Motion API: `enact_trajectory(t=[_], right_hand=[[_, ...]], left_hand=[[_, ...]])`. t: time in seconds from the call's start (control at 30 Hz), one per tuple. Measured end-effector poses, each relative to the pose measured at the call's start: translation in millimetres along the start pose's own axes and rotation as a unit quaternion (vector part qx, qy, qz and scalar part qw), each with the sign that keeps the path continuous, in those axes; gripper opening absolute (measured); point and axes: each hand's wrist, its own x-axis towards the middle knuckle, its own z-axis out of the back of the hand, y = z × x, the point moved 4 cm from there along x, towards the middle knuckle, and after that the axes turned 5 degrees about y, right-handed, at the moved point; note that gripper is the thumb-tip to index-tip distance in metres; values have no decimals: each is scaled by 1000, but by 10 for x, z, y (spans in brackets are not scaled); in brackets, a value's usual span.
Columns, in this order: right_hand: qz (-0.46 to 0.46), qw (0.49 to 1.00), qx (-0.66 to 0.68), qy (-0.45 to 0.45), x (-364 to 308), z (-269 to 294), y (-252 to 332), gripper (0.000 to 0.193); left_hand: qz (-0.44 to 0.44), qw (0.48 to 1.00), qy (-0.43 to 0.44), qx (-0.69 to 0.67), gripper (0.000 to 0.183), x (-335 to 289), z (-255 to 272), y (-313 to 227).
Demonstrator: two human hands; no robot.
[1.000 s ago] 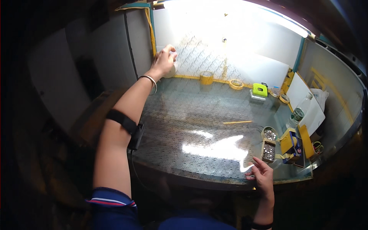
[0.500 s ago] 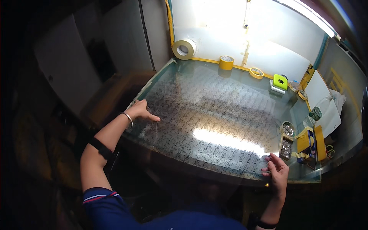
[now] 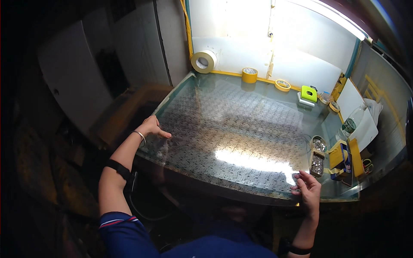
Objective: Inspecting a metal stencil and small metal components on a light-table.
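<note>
A thin see-through sheet with rows of small dark marks (image 3: pixel 206 129) spreads over the glass tabletop (image 3: pixel 211 80). At its near left side is my left hand (image 3: pixel 151 127), thumb stretched inward over the sheet and the other fingers curled under and mostly hidden. My right hand (image 3: pixel 309 189) is at the near right corner, thumb and fingers bent around the sheet's edge. Its lower fingertips look blurred, as if behind the film. A bright lamp reflection lies across the sheet between the hands.
Along the back stand a wide tape roll (image 3: pixel 203 61), yellow tape rolls (image 3: pixel 249 75) and a green hole punch (image 3: pixel 309 93). Two small containers of metal bits (image 3: pixel 316 164), a tape dispenser (image 3: pixel 340 157) and a plastic bottle (image 3: pixel 350 122) are at right. A lamp tube (image 3: pixel 335 17) hangs above.
My left hand has shifted slightly left, its thumb pulled back a little from the sheet's middle. The right hand keeps nearly the same place and pose. The whole view has moved slightly.
</note>
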Motion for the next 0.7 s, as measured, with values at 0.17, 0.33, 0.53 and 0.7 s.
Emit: enact_trajectory(t=[0.17,0.33,0.53,0.7], right_hand=[[-1,1000,5,3,2,2,-21,33],[0,1000,15,8,9,13,-44,33],[-2,1000,14,4,17,48,-77,34],[-14,999,34,8,19,10,-18,40]], left_hand=[[-63,998,-30,3,61,-92,35,30],[-121,960,-14,-254,23,-246,71,267],[5,887,-34,-461,10,-874,209,771],[17,726,-64,-685,11,-1281,-192,1018]])
